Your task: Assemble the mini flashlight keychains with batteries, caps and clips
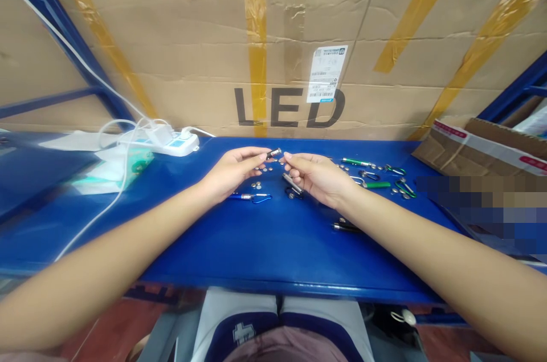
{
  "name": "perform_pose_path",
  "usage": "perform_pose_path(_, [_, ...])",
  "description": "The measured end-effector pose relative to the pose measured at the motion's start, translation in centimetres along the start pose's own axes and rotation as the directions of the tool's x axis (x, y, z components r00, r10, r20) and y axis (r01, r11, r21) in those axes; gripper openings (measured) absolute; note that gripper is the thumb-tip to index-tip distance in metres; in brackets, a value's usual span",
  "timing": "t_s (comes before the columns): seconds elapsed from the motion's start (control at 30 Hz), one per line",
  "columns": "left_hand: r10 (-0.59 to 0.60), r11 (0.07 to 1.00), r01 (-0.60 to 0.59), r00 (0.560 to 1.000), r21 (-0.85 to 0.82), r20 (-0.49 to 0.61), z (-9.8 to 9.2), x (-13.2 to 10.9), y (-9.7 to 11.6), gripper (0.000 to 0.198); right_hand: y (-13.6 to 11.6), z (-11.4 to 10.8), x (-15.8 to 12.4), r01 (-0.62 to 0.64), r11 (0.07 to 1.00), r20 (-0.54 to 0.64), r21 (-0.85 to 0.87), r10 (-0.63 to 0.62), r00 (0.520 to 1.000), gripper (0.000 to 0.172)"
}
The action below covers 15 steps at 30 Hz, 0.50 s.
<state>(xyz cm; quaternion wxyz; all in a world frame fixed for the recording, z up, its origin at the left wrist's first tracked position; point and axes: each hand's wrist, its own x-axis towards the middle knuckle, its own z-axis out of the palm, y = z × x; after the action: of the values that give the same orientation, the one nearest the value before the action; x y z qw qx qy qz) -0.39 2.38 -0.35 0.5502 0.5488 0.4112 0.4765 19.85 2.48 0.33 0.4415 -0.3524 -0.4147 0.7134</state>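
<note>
My left hand pinches a small dark cylindrical flashlight part above the blue table. My right hand is closed too. Its fingertips pinch something tiny right beside that part's end, and its palm keeps a silver keychain flashlight body. Several button cell batteries lie loose under the hands. A blue keychain flashlight with a carabiner lies near my left wrist.
Green keychain flashlights with carabiners lie to the right and a black one by my right forearm. A white power strip with cables sits at the back left. An open cardboard box stands at right. Cardboard marked LED forms the back wall.
</note>
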Motion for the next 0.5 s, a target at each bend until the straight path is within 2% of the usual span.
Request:
perform_pose_path(0.33, [-0.117, 0.967, 0.141, 0.986, -0.211, 0.121, 0.54, -0.32, 0.22, 0.018, -0.25, 0.25, -0.21, 0.020, 1.000, -0.053, 0.016, -0.019, 0.998, 0.008])
perform_pose_path(0.43, [-0.168, 0.953, 0.203, 0.972, -0.226, 0.167, 0.79, -0.45, 0.36, 0.025, -0.37, 0.47, -0.34, 0.002, 1.000, -0.066, 0.031, 0.000, 0.998, 0.015])
perform_pose_path(0.5, [-0.163, 0.958, 0.201, 0.968, -0.204, 0.189, 0.85, -0.51, 0.41, 0.025, -0.37, 0.51, -0.40, -0.007, 0.999, -0.047, 0.034, 0.009, 0.999, 0.016])
